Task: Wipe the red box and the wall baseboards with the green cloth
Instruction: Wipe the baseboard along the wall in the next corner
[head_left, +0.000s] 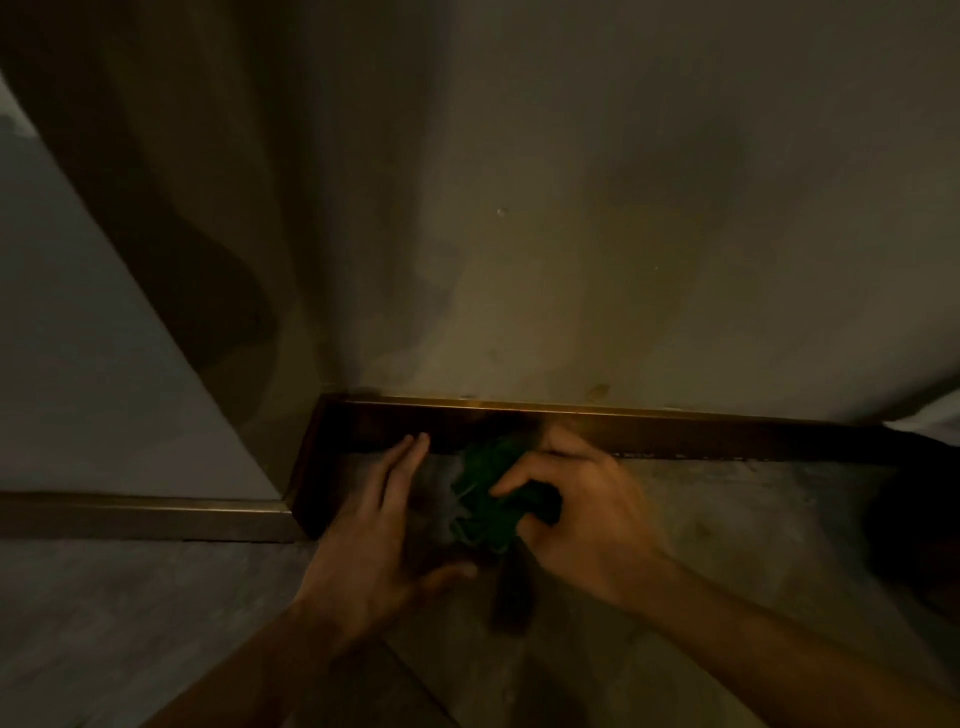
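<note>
Our right hand (571, 499) bunches the green cloth (483, 499), left hand (384, 514) open and empty; next we press it along the baseboard (675, 431).

A: How many hands?
B: Two: a left hand (376, 525) and a right hand (582, 512), either side of the cloth (485, 499).
A: Cloths?
B: One, green, bunched.
A: Baseboards?
B: Three runs: one (675, 431) behind the cloth, a short one (306, 467) left of it, one (140, 514) farther left.
A: Walls?
B: One wall (571, 234) above the cloth, one pale panel (78, 338) left.
</note>
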